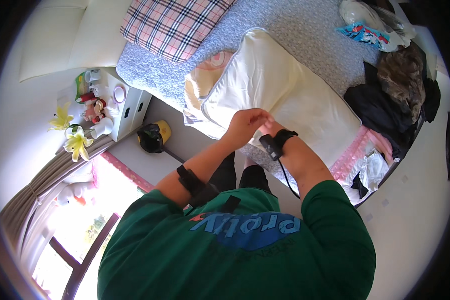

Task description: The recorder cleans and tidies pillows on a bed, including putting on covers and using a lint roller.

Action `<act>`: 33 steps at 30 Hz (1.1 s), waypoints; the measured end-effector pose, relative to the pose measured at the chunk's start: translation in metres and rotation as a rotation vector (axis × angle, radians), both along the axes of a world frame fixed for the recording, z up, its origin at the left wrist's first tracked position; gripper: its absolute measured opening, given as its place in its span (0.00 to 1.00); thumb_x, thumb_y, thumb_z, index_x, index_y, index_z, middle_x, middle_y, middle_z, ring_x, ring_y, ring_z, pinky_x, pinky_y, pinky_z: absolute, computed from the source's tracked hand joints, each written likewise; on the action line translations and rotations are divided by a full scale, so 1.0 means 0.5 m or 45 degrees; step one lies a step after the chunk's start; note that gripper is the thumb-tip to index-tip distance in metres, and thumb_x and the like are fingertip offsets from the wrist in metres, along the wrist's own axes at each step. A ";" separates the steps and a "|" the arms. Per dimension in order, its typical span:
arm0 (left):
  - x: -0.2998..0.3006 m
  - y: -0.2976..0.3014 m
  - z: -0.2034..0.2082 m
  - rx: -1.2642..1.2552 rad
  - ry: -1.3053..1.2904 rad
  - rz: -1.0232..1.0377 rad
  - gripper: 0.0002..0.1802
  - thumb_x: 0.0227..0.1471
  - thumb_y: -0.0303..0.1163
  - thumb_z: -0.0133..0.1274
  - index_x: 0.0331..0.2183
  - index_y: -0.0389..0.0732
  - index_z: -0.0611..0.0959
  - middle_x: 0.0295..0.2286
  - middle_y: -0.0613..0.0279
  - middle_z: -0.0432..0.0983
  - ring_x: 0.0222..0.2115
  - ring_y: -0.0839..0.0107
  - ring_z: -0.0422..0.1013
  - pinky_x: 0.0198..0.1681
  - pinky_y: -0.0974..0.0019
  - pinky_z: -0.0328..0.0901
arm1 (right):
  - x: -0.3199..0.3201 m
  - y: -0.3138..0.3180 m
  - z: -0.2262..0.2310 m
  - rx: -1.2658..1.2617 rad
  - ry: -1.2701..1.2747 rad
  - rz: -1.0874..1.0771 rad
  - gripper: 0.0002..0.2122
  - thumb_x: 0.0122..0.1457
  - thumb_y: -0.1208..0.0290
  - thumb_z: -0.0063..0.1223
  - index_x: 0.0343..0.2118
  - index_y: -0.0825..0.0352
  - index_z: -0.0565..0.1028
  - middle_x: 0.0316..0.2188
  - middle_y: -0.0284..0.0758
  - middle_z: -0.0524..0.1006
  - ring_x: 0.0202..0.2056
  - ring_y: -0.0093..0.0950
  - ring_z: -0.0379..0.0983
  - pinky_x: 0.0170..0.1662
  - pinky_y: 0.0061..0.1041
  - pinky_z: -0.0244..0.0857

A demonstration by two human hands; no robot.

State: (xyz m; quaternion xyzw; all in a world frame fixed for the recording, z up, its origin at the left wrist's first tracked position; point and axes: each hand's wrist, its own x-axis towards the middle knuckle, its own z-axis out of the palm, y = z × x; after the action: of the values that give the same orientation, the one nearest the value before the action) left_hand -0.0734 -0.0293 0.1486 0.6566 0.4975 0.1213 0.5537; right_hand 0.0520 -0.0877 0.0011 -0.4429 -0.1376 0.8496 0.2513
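Nearest is the wearer's green shirt (235, 272), with a blue printed patch across it, and from its sleeves both forearms reach up toward the middle. A black strap (197, 189) circles the left forearm, while a small black box (270, 147) sits on a band at the right wrist, its thin cable (288, 181) running down the arm. The left hand (247, 124) has its fingers bent inward, half closed, beside the right hand (268, 129); no object shows in it, though I cannot tell whether its fingertips touch the other hand. The right hand is mostly hidden (foreshortened, and partly behind the left), so how far it is open, or what it grips, I cannot tell. Just beyond them the white pillow (290, 75), edged with grey piping, lies slantwise on the bed (310, 27), over part of a patterned cloth (196, 86); contact with the hands is unclear. Right of it are pink fabric (352, 150) and dark clothes (372, 97). Left stands a white drawer cabinet (130, 111), bearing cups and small items. Farther up the bed are a plaid cushion (172, 25) and a clear plastic bag (362, 17) beside a blue packet (364, 36).
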 end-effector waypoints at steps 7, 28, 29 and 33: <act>-0.129 0.043 -0.165 0.329 0.596 -0.191 0.41 0.39 0.38 0.60 0.56 0.55 0.61 0.54 0.52 0.55 0.52 0.50 0.57 0.51 0.51 0.57 | 0.114 0.074 0.038 -0.095 -0.155 -0.681 0.23 0.53 0.66 0.51 0.53 0.59 0.64 0.43 0.32 0.72 0.43 0.27 0.70 0.43 0.28 0.63; 0.007 -0.017 -0.244 -0.375 0.254 -0.670 0.23 0.40 0.44 0.58 0.37 0.40 0.78 0.35 0.53 0.74 0.39 0.56 0.70 0.42 0.58 0.64 | 0.294 0.231 0.120 1.188 -2.077 1.726 0.03 0.42 0.76 0.51 0.22 0.61 0.72 0.24 0.31 0.74 0.26 0.34 0.71 0.32 0.33 0.61; -0.002 -0.007 -0.241 -0.580 0.231 -0.699 0.22 0.40 0.45 0.58 0.37 0.41 0.78 0.35 0.54 0.75 0.38 0.58 0.70 0.41 0.59 0.64 | 0.281 0.255 0.143 1.206 -2.070 1.737 0.03 0.42 0.76 0.51 0.22 0.61 0.72 0.24 0.31 0.74 0.26 0.34 0.71 0.32 0.33 0.61; -0.064 -0.024 -0.203 -0.721 -0.116 -0.372 0.22 0.39 0.48 0.58 0.35 0.44 0.80 0.34 0.58 0.76 0.37 0.60 0.71 0.40 0.60 0.65 | 0.191 0.313 0.189 1.098 -1.248 1.207 0.04 0.42 0.74 0.53 0.20 0.66 0.70 0.18 0.37 0.72 0.23 0.36 0.70 0.28 0.34 0.60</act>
State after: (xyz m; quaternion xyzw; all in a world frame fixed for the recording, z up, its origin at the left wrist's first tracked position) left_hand -0.1054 -0.0413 0.0469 0.5349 0.3867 -0.0736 0.7476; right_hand 0.1473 0.0688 0.0957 -0.5236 -0.7212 0.4472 -0.0760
